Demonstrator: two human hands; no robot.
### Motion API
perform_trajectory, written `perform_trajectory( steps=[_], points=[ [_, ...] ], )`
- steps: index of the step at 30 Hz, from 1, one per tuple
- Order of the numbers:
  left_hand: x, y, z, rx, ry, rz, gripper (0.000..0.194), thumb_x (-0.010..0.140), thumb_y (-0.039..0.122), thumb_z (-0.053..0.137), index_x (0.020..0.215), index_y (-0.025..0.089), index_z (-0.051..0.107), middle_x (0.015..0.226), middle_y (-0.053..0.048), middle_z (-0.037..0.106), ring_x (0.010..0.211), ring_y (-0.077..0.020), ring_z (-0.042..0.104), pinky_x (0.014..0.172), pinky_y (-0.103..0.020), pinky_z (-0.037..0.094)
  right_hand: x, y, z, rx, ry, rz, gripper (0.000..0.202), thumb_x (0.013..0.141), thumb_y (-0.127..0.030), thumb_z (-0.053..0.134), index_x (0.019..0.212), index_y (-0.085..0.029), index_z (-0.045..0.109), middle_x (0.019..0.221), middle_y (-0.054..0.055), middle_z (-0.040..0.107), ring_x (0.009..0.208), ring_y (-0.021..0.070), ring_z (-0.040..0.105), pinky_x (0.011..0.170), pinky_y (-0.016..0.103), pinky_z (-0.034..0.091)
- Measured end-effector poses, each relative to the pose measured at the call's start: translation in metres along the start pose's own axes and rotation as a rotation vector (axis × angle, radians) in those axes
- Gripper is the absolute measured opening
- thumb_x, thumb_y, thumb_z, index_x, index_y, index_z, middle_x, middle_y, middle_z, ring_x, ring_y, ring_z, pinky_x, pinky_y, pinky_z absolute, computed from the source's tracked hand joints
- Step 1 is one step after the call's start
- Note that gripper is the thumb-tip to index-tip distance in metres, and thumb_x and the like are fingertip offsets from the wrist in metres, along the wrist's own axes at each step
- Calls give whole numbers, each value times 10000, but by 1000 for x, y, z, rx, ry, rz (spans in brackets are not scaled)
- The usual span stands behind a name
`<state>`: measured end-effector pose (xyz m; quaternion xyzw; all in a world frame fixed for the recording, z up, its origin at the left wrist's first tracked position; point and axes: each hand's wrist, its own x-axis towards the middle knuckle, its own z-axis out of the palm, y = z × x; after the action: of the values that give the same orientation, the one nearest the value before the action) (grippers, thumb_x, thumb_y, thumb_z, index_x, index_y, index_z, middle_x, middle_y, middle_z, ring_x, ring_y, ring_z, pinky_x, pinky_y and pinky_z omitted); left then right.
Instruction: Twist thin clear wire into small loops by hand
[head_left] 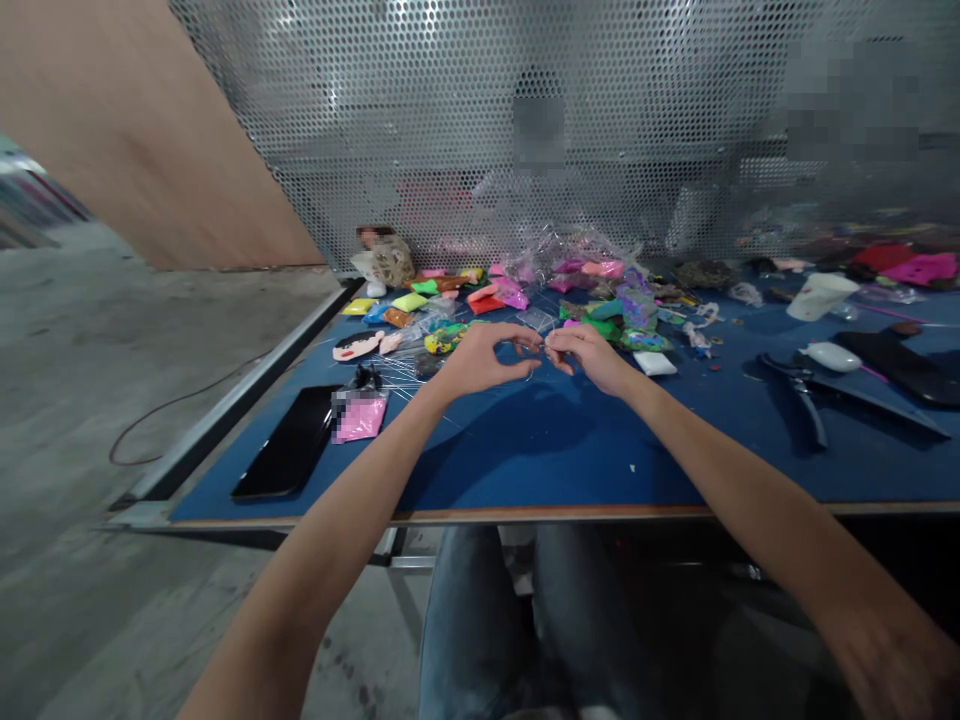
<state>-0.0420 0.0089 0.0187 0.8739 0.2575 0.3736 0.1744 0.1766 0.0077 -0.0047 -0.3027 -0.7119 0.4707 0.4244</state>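
Above the blue table (pixel 480 470), my two hands meet almost fingertip to fingertip. My left hand (pixel 484 360) is curled, its thumb below and apart from the bent forefinger, with the other fingertips close to the right hand. The fingers of my right hand (pixel 589 358) are pinched together. A thin wire (pixel 532 376) shows faintly as a fine curved line at the fingertips; its exact course is hard to make out. Left of the hands, several fine straight wires (pixel 401 372) lie on the table. Just behind the hands is a yellow-and-green patterned clay piece (pixel 444 338).
A black phone (pixel 289 440) and a pink clay packet (pixel 361 418) lie left. Coloured clay packets (pixel 409 301) line the back, before a perforated metal panel (pixel 450 120). Pliers (pixel 799 395), a white spoon (pixel 831 357) and a paper cup (pixel 821 297) are right.
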Motion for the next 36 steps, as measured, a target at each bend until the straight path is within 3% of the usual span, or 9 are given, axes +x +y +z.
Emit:
perform_trajectory(
  steps=[4,9,22,29,36],
  points=[
    [1,1,1,-84,-4,-96,272,857,413,718,1001,186,761,932,-64,771,840,-179,704,809,-325,573,-1,-4,0,-25,-22,-13,379,922,-438,566,635,-193,535,606,-21,501,521,112,444,585,290,376],
    [1,-1,-1,-111,-6,-121,236,827,402,761,914,182,772,922,-61,773,846,-178,700,796,-301,555,-4,-9,0,-230,-57,-60,399,982,-435,498,669,-194,556,563,-26,502,526,119,456,573,281,351],
    [0,-11,-3,-53,-46,-197,335,859,503,701,808,179,775,775,-28,756,748,-162,689,720,-269,525,-5,-5,10,-637,52,-271,281,962,-301,501,744,-188,637,692,13,629,647,151,538,661,286,362],
    [1,-9,-11,-76,-110,-133,330,954,469,576,1001,220,788,920,-47,789,859,-170,721,785,-285,554,-4,-4,5,-659,98,-252,339,988,-330,460,714,-195,607,670,10,610,640,156,525,662,290,357],
    [2,-5,-8,81,-73,-81,308,968,435,567,919,211,772,867,-32,774,797,-154,698,775,-283,520,-3,-4,6,-738,101,-266,318,984,-321,481,743,-198,647,663,6,632,661,161,560,726,299,359]
  ],
)
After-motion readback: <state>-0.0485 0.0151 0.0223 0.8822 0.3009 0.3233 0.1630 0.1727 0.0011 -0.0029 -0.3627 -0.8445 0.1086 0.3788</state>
